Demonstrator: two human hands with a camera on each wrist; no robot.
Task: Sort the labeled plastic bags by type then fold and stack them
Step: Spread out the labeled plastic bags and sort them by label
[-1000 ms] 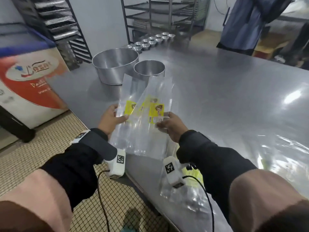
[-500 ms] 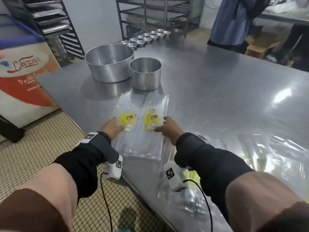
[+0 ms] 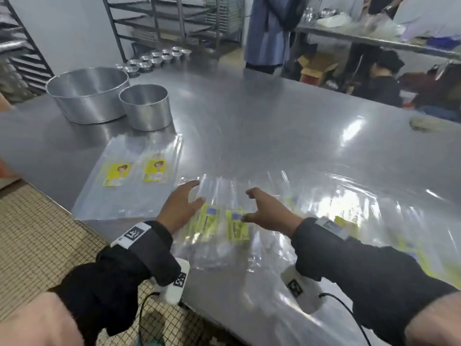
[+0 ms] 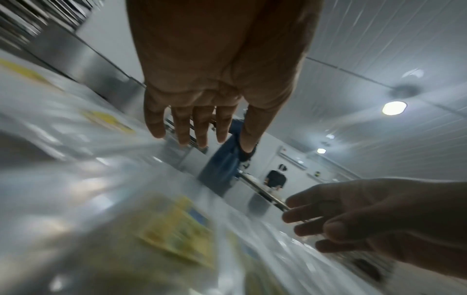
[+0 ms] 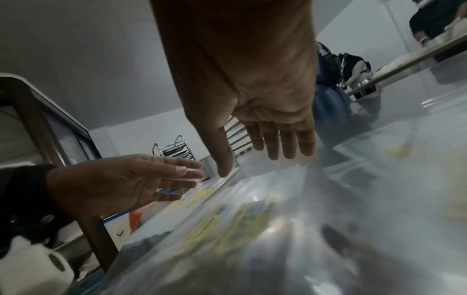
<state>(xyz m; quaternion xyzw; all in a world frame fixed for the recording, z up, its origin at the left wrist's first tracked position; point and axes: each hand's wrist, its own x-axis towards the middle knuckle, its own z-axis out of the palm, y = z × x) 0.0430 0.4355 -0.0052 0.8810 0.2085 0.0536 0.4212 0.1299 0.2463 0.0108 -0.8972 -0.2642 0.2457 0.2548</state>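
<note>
Plastic bags with yellow labels lie flat on the steel table at centre left of the head view; a second pile of labelled bags sits at lower centre. We hold our left hand and right hand above that pile, fingers spread and loose, grasping nothing. Two round metal pans stand at upper left.

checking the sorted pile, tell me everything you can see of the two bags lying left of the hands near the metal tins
The two bags are clear, glossy plastic, lying flat and side by side on the steel table, apparently overlapping. Each bears a yellow label with a small figure and a white strip below. Their far ends stop just short of the smaller round tin. Neither hand touches them; the left hand hovers to their right.
</note>
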